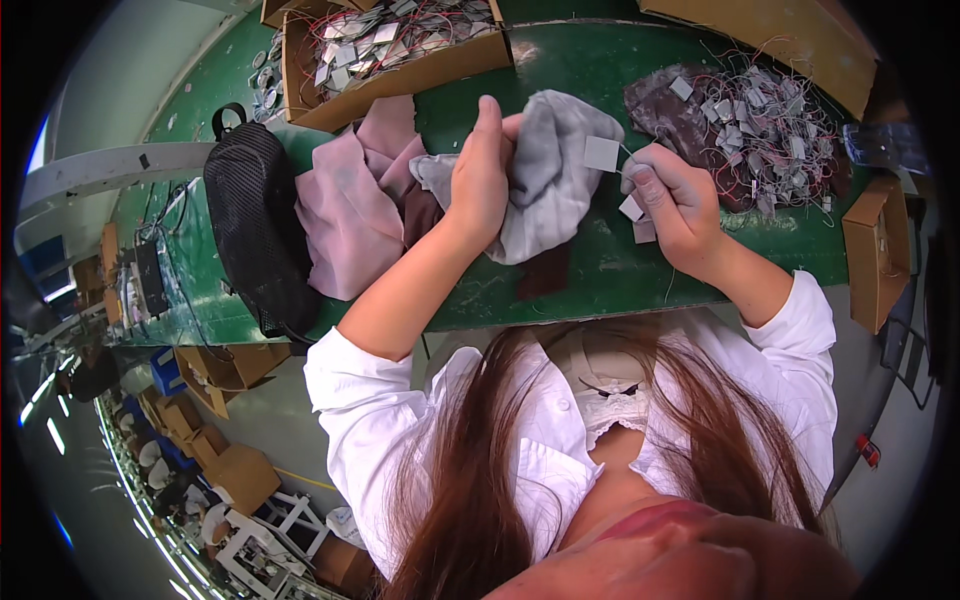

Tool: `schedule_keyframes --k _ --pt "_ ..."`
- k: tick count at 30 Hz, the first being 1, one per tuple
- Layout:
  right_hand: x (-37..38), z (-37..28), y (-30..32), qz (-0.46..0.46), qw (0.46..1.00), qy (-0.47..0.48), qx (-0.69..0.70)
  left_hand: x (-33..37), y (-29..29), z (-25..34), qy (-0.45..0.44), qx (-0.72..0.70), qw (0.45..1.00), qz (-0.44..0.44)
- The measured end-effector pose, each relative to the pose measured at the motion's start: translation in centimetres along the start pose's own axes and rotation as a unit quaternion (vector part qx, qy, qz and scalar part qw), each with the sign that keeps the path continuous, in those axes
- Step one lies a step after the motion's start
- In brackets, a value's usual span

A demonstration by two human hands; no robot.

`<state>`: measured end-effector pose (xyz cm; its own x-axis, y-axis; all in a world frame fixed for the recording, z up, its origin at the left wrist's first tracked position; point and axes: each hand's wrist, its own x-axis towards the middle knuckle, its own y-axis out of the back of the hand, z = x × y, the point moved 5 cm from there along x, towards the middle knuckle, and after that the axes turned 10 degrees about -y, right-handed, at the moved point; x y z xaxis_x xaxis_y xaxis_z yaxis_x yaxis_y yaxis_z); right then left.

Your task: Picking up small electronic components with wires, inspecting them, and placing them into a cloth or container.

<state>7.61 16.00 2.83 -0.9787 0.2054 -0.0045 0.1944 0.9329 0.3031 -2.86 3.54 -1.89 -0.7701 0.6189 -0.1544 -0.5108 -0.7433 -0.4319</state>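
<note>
Grey cloth (560,195), one piece, lies against our loosely curled left hand (482,178), its grip unclear; our right hand (677,203) pinches one white square (601,154) by its wire above the green counter (612,278).

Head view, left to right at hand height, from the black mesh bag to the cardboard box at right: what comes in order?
Mesh bag, pink cloth, left hand, upper white square, right hand, wire heap, box.

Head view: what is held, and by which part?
The left hand holds grey cloth near its left side; the right hand pinches a white square by its wire.
</note>
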Motion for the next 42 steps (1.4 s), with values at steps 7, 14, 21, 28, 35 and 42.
schedule_keyframes --k 7,14,21,28,35,42 --pt "0.1 0.0 -0.6 -0.015 0.998 0.028 -0.055 -0.9 -1.5 0.4 -0.02 0.064 0.981 -0.182" --pt "0.0 0.1 -1.1 -0.024 0.995 0.071 -0.065 -1.3 -2.6 0.5 -0.094 0.228 0.943 -0.224" --pt "0.1 -0.4 -0.8 -0.034 0.998 0.016 -0.043 -1.4 -2.5 0.4 -0.081 0.143 0.962 -0.221" --pt "0.0 0.1 -0.4 -0.026 0.999 -0.01 -0.034 -1.0 -1.7 1.0 -0.085 0.048 0.991 -0.095" --pt "0.0 0.8 -0.3 -0.039 0.999 -0.024 0.023 -1.2 -1.4 0.8 0.063 -0.071 0.99 -0.101" --pt "0.4 0.6 -0.7 -0.048 0.999 -0.013 -0.023 -0.5 -1.8 0.5 -0.015 0.061 0.974 -0.216"
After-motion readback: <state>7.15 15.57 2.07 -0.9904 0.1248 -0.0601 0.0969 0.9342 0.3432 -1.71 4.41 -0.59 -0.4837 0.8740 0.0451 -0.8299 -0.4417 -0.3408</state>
